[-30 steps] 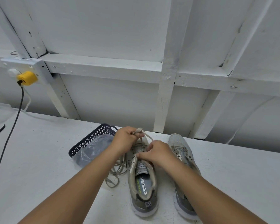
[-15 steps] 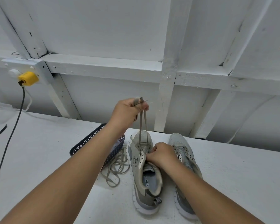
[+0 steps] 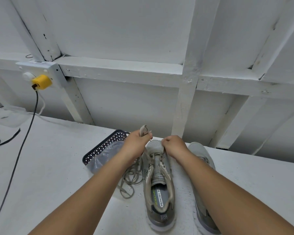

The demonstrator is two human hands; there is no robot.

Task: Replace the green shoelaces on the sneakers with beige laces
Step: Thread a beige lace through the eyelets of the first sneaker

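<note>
Two grey sneakers stand side by side on the white table, toes pointing away from me. The left sneaker (image 3: 158, 184) has a beige lace (image 3: 149, 156) running through its front eyelets. My left hand (image 3: 136, 145) grips the gathered ends of that lace (image 3: 143, 130) just above the toe. My right hand (image 3: 173, 146) sits at the toe with fingers curled, pinching the lace at the front eyelets. The right sneaker (image 3: 200, 153) is partly hidden behind my right forearm. A loose greyish-green lace (image 3: 129, 182) lies in a tangle left of the left sneaker.
A dark perforated basket (image 3: 102, 148) holding a clear plastic bag (image 3: 103, 158) sits left of my hands. A yellow plug (image 3: 41, 82) with a black cable (image 3: 24, 143) hangs at the left wall. White wall framing stands right behind the table.
My left hand has come down from its raised pull, with the lace ends, to just above the toe. My right hand has shifted forward from the tongue to the toe end.
</note>
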